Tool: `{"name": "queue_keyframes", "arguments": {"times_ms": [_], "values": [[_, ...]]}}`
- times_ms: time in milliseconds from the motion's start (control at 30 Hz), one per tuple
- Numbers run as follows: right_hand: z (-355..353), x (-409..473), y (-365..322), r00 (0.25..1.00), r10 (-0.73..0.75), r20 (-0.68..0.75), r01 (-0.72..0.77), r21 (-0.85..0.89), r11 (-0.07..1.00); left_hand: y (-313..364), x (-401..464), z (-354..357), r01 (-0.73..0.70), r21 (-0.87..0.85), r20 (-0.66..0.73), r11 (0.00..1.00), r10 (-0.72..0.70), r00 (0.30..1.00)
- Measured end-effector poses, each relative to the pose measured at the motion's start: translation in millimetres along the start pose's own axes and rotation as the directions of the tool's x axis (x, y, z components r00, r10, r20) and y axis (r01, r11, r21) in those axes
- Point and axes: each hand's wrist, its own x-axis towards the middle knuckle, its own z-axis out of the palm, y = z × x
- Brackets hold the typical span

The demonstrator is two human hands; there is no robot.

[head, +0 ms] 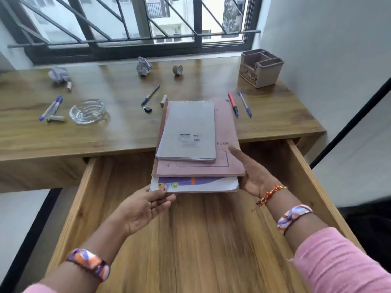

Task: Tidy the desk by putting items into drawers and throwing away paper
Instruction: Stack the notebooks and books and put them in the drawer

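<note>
A stack of three books (224,161) hangs over the desk's front edge and the open wooden drawer (190,240): a grey spiral notebook (188,130) on top, a pink book in the middle, a white and purple one at the bottom. My left hand (146,206) holds the stack's near left corner from below. My right hand (251,176) grips its right edge, thumb on the pink cover. Two crumpled paper balls (144,66) (59,74) lie at the back of the desk (127,127).
On the desk: a glass ashtray (87,112), pens at left (51,107), a marker (150,95), a small black item (148,108), a tape roll (177,69), two pens at right (239,103), and a pink organiser (261,67) by the wall. A window runs behind.
</note>
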Motion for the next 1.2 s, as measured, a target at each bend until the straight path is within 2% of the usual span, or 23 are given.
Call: {"name": "queue_keyframes", "arguments": {"times_ms": [100,167,200,233,300,367,500,567,633,700,767,800,833,867,900,933,1000,1067,1100,1200], "values": [[8,-21,24,1.000,0.024,0.019,-0.019,-0.191,0.981,-7,-22,-29,0.085,0.142,0.109,0.986,-0.101,0.989],[10,-37,41,0.999,0.023,0.039,-0.014,-0.218,0.976,-12,-37,-46,0.101,0.305,0.171,0.947,-0.159,0.972],[12,-46,49,0.998,0.024,0.050,-0.014,-0.202,0.979,-13,-45,-53,0.086,0.324,0.205,0.942,-0.158,0.966],[14,-53,58,0.998,0.027,0.060,-0.016,-0.179,0.984,-14,-50,-61,0.061,0.272,0.237,0.960,-0.128,0.963],[18,-68,75,0.996,0.049,0.074,-0.036,-0.162,0.986,-10,-57,-72,0.018,0.044,0.238,0.999,-0.028,0.971],[22,-80,92,0.993,0.084,0.087,-0.068,-0.176,0.982,-5,-58,-77,-0.030,-0.037,0.157,0.999,0.035,0.987],[31,-106,123,0.985,0.137,0.101,-0.119,-0.169,0.978,-13,-68,-70,-0.040,0.292,-0.071,0.955,0.063,0.995],[36,-116,136,0.982,0.162,0.098,-0.146,-0.152,0.978,-23,-72,-72,-0.014,0.279,-0.180,0.960,0.066,0.981],[40,-121,146,0.976,0.214,0.047,-0.207,-0.123,0.971,-33,-77,-77,0.028,0.186,-0.210,0.982,0.012,0.978],[44,-123,154,0.971,0.240,0.008,-0.237,-0.128,0.963,-43,-78,-85,0.080,0.260,-0.278,0.962,-0.005,0.961],[51,-124,160,0.972,0.235,0.014,-0.230,-0.154,0.961,-48,-77,-93,0.115,0.426,-0.333,0.897,0.037,0.942],[55,-122,162,0.973,0.232,0.013,-0.228,-0.157,0.961,-47,-77,-96,0.128,0.562,-0.348,0.817,0.094,0.933],[58,-118,165,0.974,0.228,-0.003,-0.226,-0.162,0.961,-46,-77,-100,0.135,0.727,-0.346,0.673,0.191,0.918],[62,-113,168,0.975,0.220,-0.023,-0.221,-0.171,0.960,-41,-77,-103,0.130,0.864,-0.310,0.486,0.311,0.899],[66,-107,170,0.977,0.212,-0.037,-0.215,-0.184,0.959,-36,-79,-104,0.103,0.945,-0.239,0.312,0.437,0.867],[70,-101,174,0.978,0.204,-0.049,-0.210,-0.196,0.958,-31,-82,-106,0.061,0.982,-0.152,0.181,0.546,0.824],[79,-87,182,0.975,0.212,-0.067,-0.222,-0.207,0.953,-24,-86,-109,-0.018,0.999,-0.008,0.031,0.682,0.731],[90,-74,187,0.965,0.249,-0.084,-0.261,-0.208,0.943,-22,-84,-119,0.037,0.999,-0.009,-0.024,0.718,0.696],[97,-67,189,0.964,0.254,-0.083,-0.266,-0.197,0.944,-22,-81,-127,0.088,0.996,-0.055,-0.010,0.707,0.705],[114,-51,190,0.979,0.187,-0.082,-0.199,-0.189,0.961,-29,-75,-150,0.206,0.967,-0.254,0.149,0.603,0.756]]}}
